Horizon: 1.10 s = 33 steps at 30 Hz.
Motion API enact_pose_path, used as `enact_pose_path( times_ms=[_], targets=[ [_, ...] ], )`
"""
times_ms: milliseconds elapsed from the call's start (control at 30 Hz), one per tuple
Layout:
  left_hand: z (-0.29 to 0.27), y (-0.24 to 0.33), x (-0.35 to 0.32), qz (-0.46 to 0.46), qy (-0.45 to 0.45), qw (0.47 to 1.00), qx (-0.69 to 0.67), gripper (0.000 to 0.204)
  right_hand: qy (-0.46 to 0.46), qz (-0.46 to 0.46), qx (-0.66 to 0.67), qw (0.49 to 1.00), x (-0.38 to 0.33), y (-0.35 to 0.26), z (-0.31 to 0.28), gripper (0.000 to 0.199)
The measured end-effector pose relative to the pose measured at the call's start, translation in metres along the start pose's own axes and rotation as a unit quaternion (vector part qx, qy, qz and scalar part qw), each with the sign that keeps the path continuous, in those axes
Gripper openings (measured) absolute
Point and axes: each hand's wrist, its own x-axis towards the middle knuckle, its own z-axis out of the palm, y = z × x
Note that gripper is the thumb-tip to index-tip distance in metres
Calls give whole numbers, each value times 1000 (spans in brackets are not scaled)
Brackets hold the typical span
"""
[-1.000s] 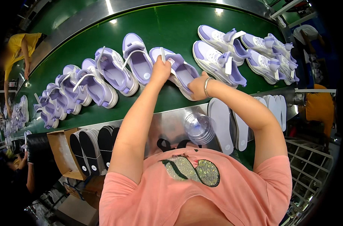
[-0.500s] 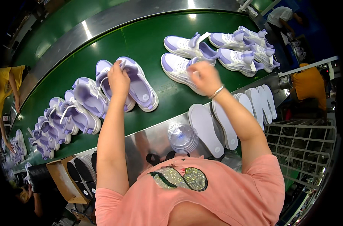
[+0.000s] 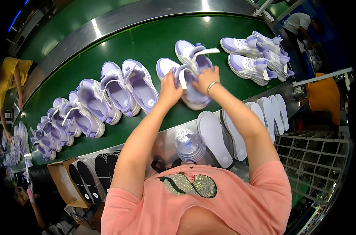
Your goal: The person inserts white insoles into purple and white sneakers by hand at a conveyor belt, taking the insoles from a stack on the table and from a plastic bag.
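A white and lilac sneaker [image 3: 192, 97] is held between my two hands over the green belt, its opening tilted toward me and its tongue standing up. My left hand [image 3: 171, 89] is closed on its left side. On its other side, my right hand [image 3: 207, 80] grips the collar, fingers partly hidden inside the opening. Just behind lies the matching sneaker [image 3: 183, 50], a pale strap sticking out to the right. Left of my left hand, a pair of sneakers [image 3: 139, 82] with lilac insoles faces away from me.
More sneakers [image 3: 88, 100] line the belt [image 3: 146, 43] to the left, and several [image 3: 246, 64] stand at the right. White insoles [image 3: 215, 137] and a stack of clear round lids [image 3: 189, 145] lie on the metal ledge nearer me. A wire basket [image 3: 311, 164] is at lower right; black insoles [image 3: 84, 176] at lower left.
My left hand has left the pair on the left and moved right to the sneaker. That sneaker has turned, its opening now facing me. My right hand has shifted slightly left onto its collar.
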Motion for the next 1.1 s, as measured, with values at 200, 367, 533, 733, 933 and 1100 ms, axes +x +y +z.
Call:
enact_pose_path(
  times_ms=[200,367,533,733,933,1100],
  targets=[
    [-7,-8,19,-73,16,989,-124,36,332,-90,138,929,-71,4,20,30],
    [-10,-7,24,-200,1,975,-101,25,82,34,251,964,-185,9,54,41],
    [14,-8,29,-185,98,975,-75,20,9,138,246,959,-240,-10,96,59],
    [2,-12,25,-233,11,964,-125,33,-25,150,229,962,-246,-4,103,61],
    [17,6,-24,-260,19,965,12,74,-11,154,202,967,-253,-4,104,58],
    [39,-30,-40,-339,-5,931,-135,74,-8,169,201,965,-268,3,110,57]
  ],
)
